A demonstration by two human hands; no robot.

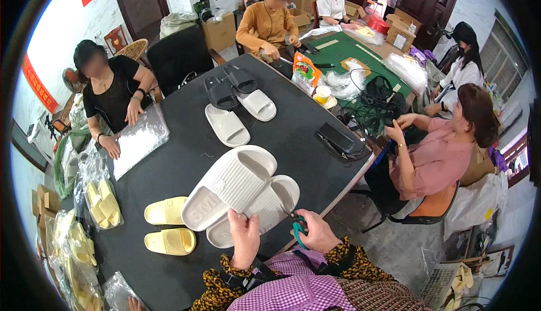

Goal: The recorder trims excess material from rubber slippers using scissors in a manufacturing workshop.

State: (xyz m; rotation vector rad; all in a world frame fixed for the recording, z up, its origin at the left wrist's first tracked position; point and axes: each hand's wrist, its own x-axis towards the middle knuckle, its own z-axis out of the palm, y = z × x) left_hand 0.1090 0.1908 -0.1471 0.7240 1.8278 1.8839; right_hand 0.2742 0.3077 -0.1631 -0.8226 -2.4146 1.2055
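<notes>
A pair of large white slides lies in front of me, the upper slide point(211, 199) partly over the lower slide point(265, 216). My left hand point(244, 238) is closed, its thumb and fingers pinching at the edge of the upper slide. In my right hand point(320, 233) is a pair of green-handled snips point(299, 231). Its dark blades reach the rim of the lower slide's strap. Whether they touch it, I cannot tell. Left of the pair sit two small pale yellow slides, an upper one point(165, 211) and a lower one point(170, 241).
The black table point(194, 142) also bears grey slides point(227, 126), black slides point(221, 93) and a black case point(340, 140). Bagged yellow slides point(103, 205) line the left edge. A person in black point(115, 94) handles a clear bag; others sit around a green-topped table point(360, 57).
</notes>
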